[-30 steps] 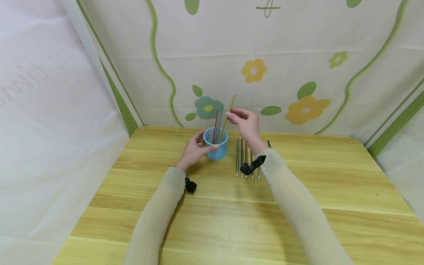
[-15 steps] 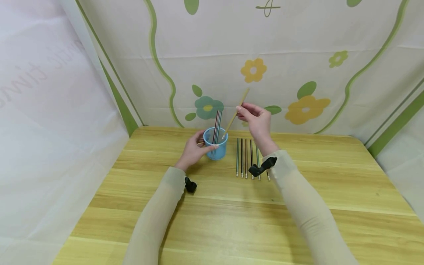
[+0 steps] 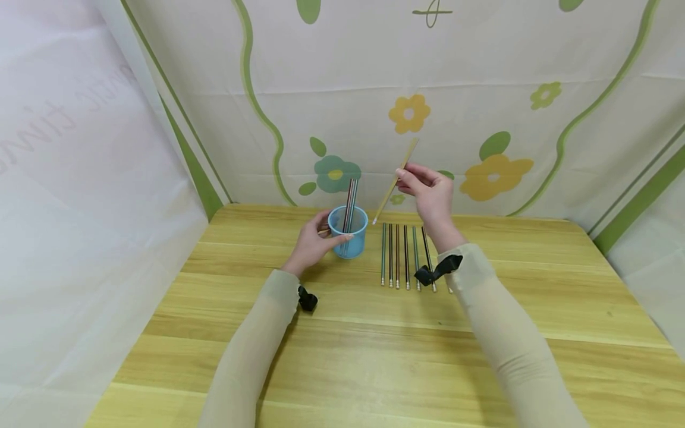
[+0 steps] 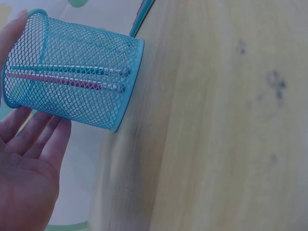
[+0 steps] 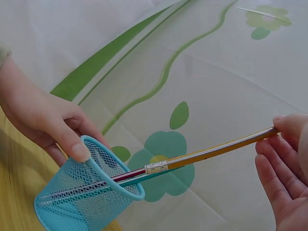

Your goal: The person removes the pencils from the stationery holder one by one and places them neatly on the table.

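Note:
A blue mesh pencil cup [image 3: 349, 245] stands on the table near its back edge, with a few pencils [image 3: 350, 202] leaning inside, red and teal ones among them. My left hand [image 3: 313, 242] grips the cup around its side, thumb near the front rim. In my right hand [image 3: 431, 193] a yellow pencil [image 3: 394, 183] is pinched near its middle, tilted, its silver eraser end pointing down to the right of the cup. The right wrist view shows the yellow pencil [image 5: 216, 151] crossing in front of the pencils in the cup [image 5: 91, 187].
To the right of the cup several dark, teal and brown pencils [image 3: 397, 255] lie side by side on the wooden table [image 3: 342, 356], eraser ends toward me. The right wrist partly covers the last ones. A flower-printed cloth [image 3: 332, 107] hangs behind the table.
My right hand has drawn the yellow pencil up and right, out of the cup. Its eraser end was inside and is now beside the rim. The left hand stays on the cup.

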Tool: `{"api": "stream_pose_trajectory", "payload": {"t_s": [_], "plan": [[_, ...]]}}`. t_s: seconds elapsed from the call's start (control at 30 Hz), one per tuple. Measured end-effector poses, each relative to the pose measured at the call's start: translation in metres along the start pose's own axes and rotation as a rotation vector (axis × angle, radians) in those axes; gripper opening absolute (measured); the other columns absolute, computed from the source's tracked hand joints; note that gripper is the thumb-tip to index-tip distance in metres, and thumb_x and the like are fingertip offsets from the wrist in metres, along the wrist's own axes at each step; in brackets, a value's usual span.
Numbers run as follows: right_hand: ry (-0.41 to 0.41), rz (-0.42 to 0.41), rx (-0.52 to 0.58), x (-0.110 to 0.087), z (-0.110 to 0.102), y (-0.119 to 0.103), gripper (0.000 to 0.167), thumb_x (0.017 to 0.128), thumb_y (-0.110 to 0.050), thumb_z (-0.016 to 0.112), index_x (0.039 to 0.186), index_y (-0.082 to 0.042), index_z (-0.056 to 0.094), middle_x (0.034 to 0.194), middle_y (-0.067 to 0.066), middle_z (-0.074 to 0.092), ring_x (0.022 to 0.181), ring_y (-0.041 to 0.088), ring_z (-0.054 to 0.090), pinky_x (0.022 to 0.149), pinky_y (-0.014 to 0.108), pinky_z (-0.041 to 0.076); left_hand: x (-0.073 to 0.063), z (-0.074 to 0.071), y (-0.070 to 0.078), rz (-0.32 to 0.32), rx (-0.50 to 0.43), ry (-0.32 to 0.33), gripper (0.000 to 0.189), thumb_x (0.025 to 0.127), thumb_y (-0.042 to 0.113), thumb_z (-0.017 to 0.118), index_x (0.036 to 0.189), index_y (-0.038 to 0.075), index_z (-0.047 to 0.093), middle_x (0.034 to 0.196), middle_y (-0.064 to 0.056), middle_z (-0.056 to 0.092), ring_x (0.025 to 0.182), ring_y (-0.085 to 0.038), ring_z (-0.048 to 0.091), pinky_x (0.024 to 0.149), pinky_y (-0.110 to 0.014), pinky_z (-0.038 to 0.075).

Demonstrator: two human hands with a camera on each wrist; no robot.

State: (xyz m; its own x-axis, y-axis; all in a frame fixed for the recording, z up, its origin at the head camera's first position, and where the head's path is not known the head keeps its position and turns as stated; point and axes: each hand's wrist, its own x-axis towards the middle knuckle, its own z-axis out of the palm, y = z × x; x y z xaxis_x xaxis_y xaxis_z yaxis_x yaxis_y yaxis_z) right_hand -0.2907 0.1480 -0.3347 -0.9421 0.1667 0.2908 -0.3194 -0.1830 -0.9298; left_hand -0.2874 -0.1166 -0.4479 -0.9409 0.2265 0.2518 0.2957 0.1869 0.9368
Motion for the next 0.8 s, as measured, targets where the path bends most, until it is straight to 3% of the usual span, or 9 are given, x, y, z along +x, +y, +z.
{"api": "stream_pose_trajectory", "payload": {"t_s": [0.33, 0.6, 0.8], "plan": [[0.004, 0.000, -0.012, 0.001, -0.014, -0.002, 0.044, 0.086, -0.020, 0.085, 0.119, 0.007, 0.071, 0.100, 0.012, 0.075, 0.084, 0.021, 0.073, 0.080, 0.033, 0.060, 0.001, 0.000, -0.004, -0.007, 0.034, 0.019, 0.075, 0.082, 0.029, 0.089, 0.143, 0.003, 0.052, 0.129, -0.014, 0.063, 0.116, -0.029, 0.060, 0.102, -0.042, 0.050], [0.015, -0.016, -0.019, 0.003, -0.029, -0.003, 0.039, 0.086, -0.020, 0.084, 0.115, 0.004, 0.073, 0.099, 0.011, 0.075, 0.083, 0.021, 0.073, 0.081, 0.035, 0.060, 0.000, 0.000, 0.000, -0.014, 0.002, 0.002, 0.077, 0.085, 0.021, 0.087, 0.146, -0.003, 0.047, 0.134, -0.024, 0.058, 0.123, -0.041, 0.055, 0.107, -0.052, 0.044], [0.030, -0.013, -0.041, 0.005, -0.042, -0.003, 0.042, 0.086, -0.020, 0.084, 0.117, 0.006, 0.072, 0.099, 0.011, 0.075, 0.082, 0.020, 0.072, 0.083, 0.037, 0.060, -0.008, 0.001, 0.022, -0.005, -0.004, -0.009, 0.075, 0.087, 0.015, 0.084, 0.145, -0.011, 0.044, 0.134, -0.032, 0.055, 0.123, -0.049, 0.052, 0.107, -0.057, 0.042]]}}
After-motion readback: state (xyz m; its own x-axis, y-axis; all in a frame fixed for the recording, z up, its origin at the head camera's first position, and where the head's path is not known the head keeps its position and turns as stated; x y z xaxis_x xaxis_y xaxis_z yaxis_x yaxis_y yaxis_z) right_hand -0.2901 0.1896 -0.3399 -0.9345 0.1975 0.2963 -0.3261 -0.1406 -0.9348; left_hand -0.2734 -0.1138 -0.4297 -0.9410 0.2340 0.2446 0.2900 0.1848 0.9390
